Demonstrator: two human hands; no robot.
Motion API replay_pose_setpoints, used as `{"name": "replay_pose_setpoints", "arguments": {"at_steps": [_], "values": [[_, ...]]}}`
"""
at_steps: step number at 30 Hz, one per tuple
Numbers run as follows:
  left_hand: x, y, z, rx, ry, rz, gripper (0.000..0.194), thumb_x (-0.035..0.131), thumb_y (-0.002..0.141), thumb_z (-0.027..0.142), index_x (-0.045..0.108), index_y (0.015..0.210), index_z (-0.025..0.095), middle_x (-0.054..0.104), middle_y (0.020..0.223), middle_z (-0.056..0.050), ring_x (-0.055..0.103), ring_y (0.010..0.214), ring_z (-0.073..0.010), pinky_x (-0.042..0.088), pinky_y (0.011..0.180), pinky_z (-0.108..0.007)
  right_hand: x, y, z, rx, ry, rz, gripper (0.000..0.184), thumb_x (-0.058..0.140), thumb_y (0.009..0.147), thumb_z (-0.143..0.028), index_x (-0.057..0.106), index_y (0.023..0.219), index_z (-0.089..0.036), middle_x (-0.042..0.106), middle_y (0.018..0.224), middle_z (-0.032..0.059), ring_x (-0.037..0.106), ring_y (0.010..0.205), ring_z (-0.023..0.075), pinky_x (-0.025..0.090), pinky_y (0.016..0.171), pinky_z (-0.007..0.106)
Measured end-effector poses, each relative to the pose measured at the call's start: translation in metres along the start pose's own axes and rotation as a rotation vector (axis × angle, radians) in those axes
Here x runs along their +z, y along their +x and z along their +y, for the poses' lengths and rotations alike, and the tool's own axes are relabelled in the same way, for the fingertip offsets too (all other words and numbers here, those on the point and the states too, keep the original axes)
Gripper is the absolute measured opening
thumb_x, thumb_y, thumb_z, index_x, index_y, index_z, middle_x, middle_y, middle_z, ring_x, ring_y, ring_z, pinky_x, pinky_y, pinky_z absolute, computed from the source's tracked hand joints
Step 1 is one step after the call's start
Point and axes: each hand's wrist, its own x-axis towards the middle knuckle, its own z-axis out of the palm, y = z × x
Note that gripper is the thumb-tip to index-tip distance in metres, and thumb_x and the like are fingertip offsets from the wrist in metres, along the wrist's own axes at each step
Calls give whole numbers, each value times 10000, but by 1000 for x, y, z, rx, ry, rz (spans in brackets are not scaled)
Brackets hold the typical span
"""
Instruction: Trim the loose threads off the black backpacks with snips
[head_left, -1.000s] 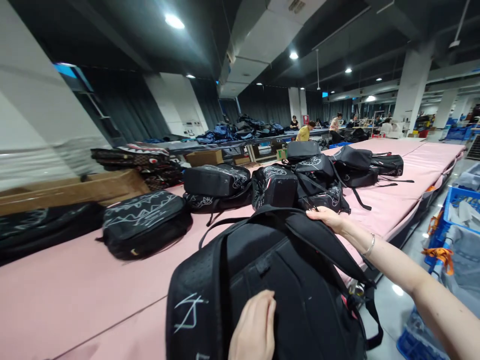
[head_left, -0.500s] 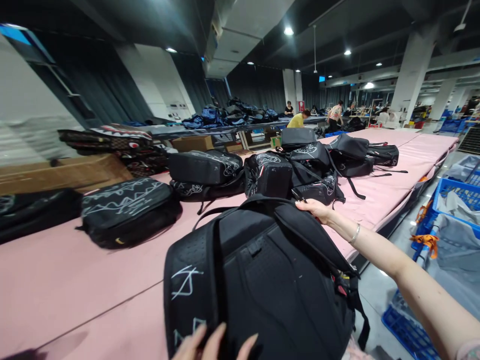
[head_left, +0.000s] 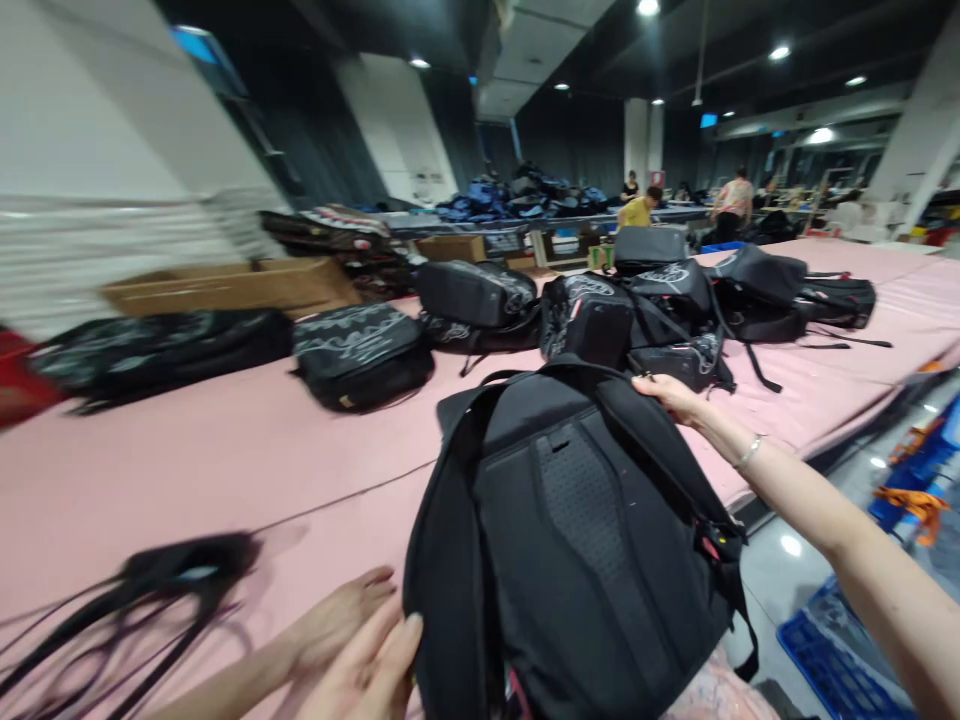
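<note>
A black backpack (head_left: 585, 540) lies back panel up on the pink table (head_left: 187, 470), right in front of me. My right hand (head_left: 673, 396) reaches over its top right corner, fingers closed on the shoulder strap there; a thin bracelet sits on the wrist. My left hand (head_left: 352, 640) is at the bottom edge of the view, fingers stretched out and flat against the bag's lower left side. It holds nothing.
Several black bags with white drawings (head_left: 360, 350) are piled across the table's middle and far side. Loose black straps (head_left: 172, 570) lie at the near left. Cardboard boxes (head_left: 225, 283) stand at the back left and blue crates (head_left: 840, 650) on the floor at right. People work far behind.
My left hand has slid from the middle of the back panel down to the bag's lower left side. My view has swung left. My right hand stays on the top strap.
</note>
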Motion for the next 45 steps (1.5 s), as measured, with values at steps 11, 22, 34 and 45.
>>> {"name": "replay_pose_setpoints", "arguments": {"at_steps": [11, 22, 34, 45], "values": [[-10, 17, 21, -195, -568, -167, 468, 790, 511, 237, 631, 936, 122, 673, 824, -63, 638, 684, -161, 531, 570, -201, -14, 2, 14, -42, -280, -44, 490, 664, 606, -579, 467, 675, -136, 395, 503, -59, 297, 399, 38, 167, 365, 180], [-15, 27, 3, -71, -379, -131, 489, 697, 635, 324, 564, 1059, 120, 661, 851, -66, 612, 696, -124, 504, 651, -220, 8, -19, 3, -114, -435, -5, 472, 625, 628, -601, 466, 627, -156, 407, 530, -29, 322, 427, 63, 211, 380, 199], [107, -3, 25, 1156, 712, -47, 426, 378, 798, 41, 431, 1217, 98, 503, 1193, -143, 416, 1161, -235, 374, 966, -400, 40, -67, 0, -438, -710, -76, 319, 475, 825, -446, 589, 787, -151, 604, 779, 38, 554, 714, 156, 429, 641, 235], [91, 62, 60, 810, 1169, 19, 413, 498, 774, 509, 609, 794, 112, 547, 797, -108, 517, 808, -256, 427, 729, -350, 35, -59, 22, -724, -1138, 275, 349, 404, 803, -150, 578, 1102, -195, 610, 1086, 93, 587, 962, 259, 442, 808, 381]]}}
